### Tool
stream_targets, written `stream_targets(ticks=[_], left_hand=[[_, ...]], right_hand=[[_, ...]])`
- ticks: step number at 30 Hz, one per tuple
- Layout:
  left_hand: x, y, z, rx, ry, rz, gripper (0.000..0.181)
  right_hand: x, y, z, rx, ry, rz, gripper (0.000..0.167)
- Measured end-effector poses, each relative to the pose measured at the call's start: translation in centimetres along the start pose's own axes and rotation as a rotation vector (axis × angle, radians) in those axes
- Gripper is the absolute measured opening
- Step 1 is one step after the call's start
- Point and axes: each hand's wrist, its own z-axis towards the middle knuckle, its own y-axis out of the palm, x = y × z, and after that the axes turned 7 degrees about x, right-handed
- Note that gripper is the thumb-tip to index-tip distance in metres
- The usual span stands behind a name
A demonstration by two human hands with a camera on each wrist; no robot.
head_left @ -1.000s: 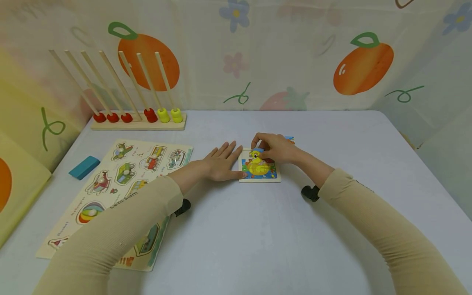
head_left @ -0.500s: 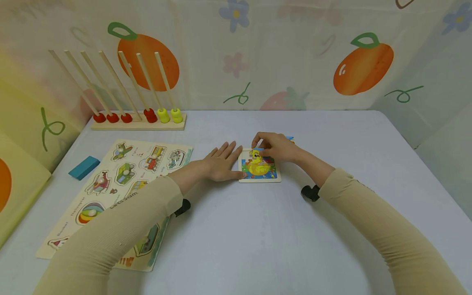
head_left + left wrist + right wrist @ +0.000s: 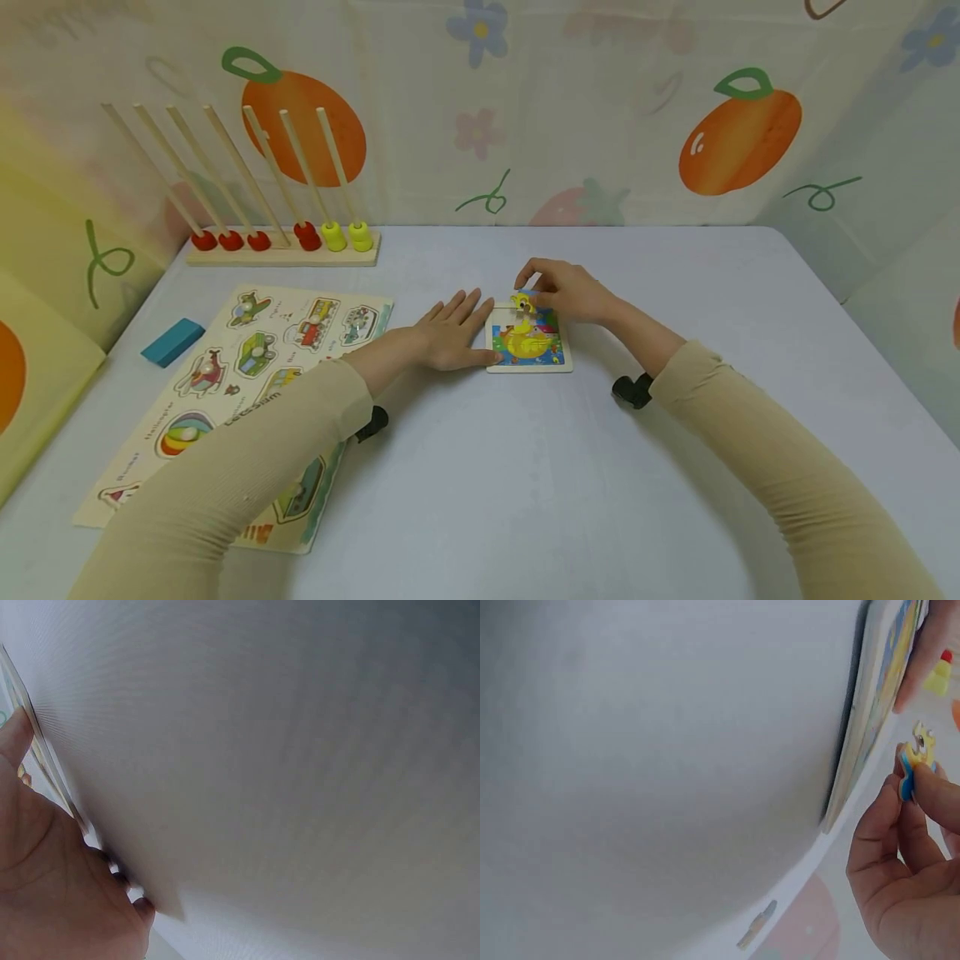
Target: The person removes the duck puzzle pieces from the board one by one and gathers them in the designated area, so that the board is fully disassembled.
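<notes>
A small square duck jigsaw puzzle [image 3: 531, 347] lies in its wooden frame near the table's middle. My right hand [image 3: 573, 292] pinches a puzzle piece [image 3: 523, 302] with the duck's yellow head, above the puzzle's upper edge. In the right wrist view the piece [image 3: 915, 761] is between thumb and fingers, its blue edge turned down, apart from the board. My left hand [image 3: 452, 333] lies flat with spread fingers at the puzzle's left side, its thumb on the frame's lower left corner. Another puzzle piece [image 3: 757, 924] lies flat on the table beyond, hidden behind my right hand in the head view.
A wooden peg board of vehicles [image 3: 255, 354] lies on the left, partly under my left forearm. Further left is a blue block [image 3: 172, 342]. A bead abacus [image 3: 281, 250] with tall rods stands at the back left. A printed curtain [image 3: 585, 108] hangs behind the table.
My right hand has lifted the duck-head piece up and away from the board, and a bare spot shows in the puzzle's upper left. My left hand has stayed in place.
</notes>
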Motion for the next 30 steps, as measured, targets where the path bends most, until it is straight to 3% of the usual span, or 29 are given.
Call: stream_targets(ticks=[13,24,30], left_hand=[[0.1,0.0,0.0,0.003,-0.004,0.015,0.093],[0.7,-0.7,-1.3,0.016,0.031,-0.009,0.090],[0.3,-0.2,-0.6,0.017,0.020,0.002,0.091]], right_hand=[[1.2,-2.2,-0.2,0.083,0.047,0.104,0.024],[3.4,-4.2,-0.7,0.170,0.106,0.146,0.023],[4.4,-5.0,-1.1,0.210,0.158,0.130,0.026]])
